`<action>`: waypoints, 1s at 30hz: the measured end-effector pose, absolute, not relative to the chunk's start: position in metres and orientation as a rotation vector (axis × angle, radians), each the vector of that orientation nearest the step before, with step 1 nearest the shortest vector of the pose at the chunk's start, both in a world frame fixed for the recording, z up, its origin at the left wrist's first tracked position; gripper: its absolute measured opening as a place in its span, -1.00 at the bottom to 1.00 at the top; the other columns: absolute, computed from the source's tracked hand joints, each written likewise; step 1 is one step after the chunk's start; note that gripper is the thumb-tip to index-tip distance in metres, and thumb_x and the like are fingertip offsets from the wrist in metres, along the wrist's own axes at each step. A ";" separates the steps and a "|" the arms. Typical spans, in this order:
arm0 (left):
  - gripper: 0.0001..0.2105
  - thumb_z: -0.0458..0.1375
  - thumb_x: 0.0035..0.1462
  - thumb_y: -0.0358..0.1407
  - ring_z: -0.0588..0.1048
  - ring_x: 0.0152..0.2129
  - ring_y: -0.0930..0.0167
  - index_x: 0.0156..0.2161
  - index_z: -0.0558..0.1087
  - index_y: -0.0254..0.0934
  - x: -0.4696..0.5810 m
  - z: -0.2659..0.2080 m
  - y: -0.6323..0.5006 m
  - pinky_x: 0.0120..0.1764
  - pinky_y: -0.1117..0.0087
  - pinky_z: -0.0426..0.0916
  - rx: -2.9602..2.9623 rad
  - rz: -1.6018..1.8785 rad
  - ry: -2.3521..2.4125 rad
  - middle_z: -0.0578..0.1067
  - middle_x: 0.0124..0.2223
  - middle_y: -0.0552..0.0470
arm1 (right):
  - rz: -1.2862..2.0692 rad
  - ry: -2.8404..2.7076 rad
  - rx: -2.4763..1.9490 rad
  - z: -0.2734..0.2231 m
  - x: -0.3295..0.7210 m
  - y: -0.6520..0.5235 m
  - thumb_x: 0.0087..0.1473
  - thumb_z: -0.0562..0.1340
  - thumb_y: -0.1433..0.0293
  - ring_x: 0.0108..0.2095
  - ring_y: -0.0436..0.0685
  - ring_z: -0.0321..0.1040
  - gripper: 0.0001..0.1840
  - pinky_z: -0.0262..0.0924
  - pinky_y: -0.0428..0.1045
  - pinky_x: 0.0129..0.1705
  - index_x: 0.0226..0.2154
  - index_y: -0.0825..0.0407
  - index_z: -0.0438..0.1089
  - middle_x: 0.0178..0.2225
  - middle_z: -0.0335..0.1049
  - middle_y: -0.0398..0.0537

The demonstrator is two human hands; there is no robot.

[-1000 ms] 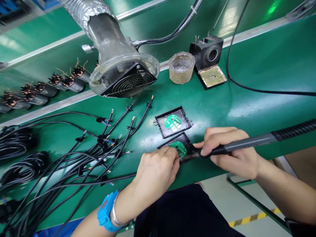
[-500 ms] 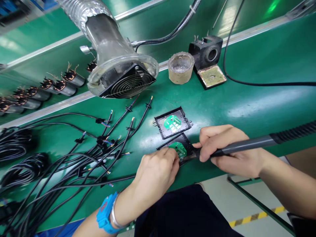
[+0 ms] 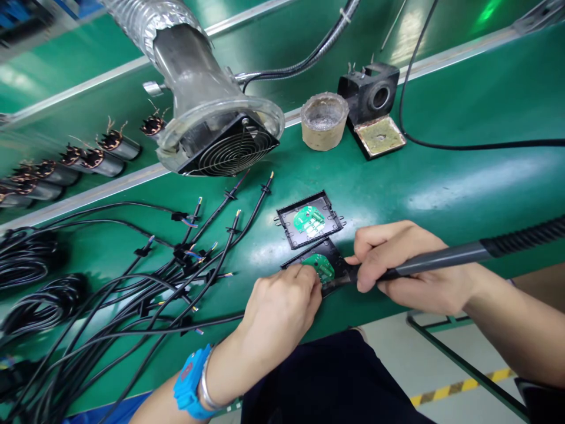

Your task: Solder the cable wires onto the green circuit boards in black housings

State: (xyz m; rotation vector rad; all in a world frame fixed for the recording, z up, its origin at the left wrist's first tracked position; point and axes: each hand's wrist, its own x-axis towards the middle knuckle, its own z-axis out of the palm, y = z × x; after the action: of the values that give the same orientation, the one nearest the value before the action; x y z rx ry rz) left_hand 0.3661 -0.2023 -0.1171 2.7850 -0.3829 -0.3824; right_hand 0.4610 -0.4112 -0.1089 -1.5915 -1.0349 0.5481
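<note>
My right hand (image 3: pixel 408 268) is closed around the dark handle of a soldering iron (image 3: pixel 441 258), whose tip end points left toward the nearer black plastic case (image 3: pixel 339 259). In that case lies a green circuit board (image 3: pixel 324 268), partly covered by my fingers. My left hand (image 3: pixel 282 312) is closed over the case's left side, its fingertips pinched at the board. A black cable (image 3: pixel 216 322) runs from the left into this hand; its end is hidden under my fingers. Just beyond, a second open case (image 3: pixel 286 232) holds another green board (image 3: pixel 309 221).
Many black cables (image 3: pixel 132 288) with stripped coloured ends spread over the bench at left. A fume extractor fan (image 3: pixel 238 147) hangs above. Behind stand a round pot (image 3: pixel 324 123) and an iron stand with sponge (image 3: pixel 379 138). Metal cylinders with copper windings (image 3: pixel 106 162) line the back left.
The metal cylinders at the back left have shifted to the left, and one shows more beside the extractor. Both hands, the iron and the cases stay almost still.
</note>
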 end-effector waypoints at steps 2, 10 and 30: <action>-0.88 0.00 0.20 -0.34 0.48 -0.51 0.40 -0.33 0.36 -0.24 0.366 -0.117 -0.203 -0.47 0.40 0.27 2.794 -0.381 -0.366 0.47 -0.40 0.10 | 0.548 -1.040 -1.590 -0.109 0.461 -0.411 -0.21 0.04 0.70 -0.52 -0.13 0.21 -0.62 0.22 -0.17 -0.41 -0.42 0.07 0.46 -0.44 0.24 -0.15; -0.90 0.02 0.17 -0.35 0.49 -0.46 0.38 -0.35 0.36 -0.21 0.368 -0.117 -0.202 -0.45 0.37 0.29 2.744 -0.399 -0.352 0.47 -0.39 0.13 | 0.615 -0.999 -1.603 -0.114 0.467 -0.413 -0.13 0.09 0.64 -0.51 -0.11 0.22 -0.70 0.27 -0.15 -0.33 -0.43 0.07 0.48 -0.45 0.25 -0.13; -0.88 0.02 0.16 -0.36 0.48 -0.49 0.39 -0.38 0.37 -0.21 0.370 -0.114 -0.203 -0.49 0.40 0.21 2.763 -0.387 -0.345 0.47 -0.40 0.13 | 0.614 -0.901 -1.509 -0.127 0.466 -0.419 -0.17 0.08 0.67 -0.49 -0.09 0.26 -0.60 0.34 -0.13 -0.34 -0.40 -0.02 0.51 -0.43 0.22 -0.15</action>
State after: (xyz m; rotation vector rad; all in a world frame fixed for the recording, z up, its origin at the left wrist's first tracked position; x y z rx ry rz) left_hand 0.3701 -0.2026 -0.1136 2.7628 -0.3447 -0.3871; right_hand 0.4664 -0.4192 -0.1268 -1.5086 -0.9012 0.6138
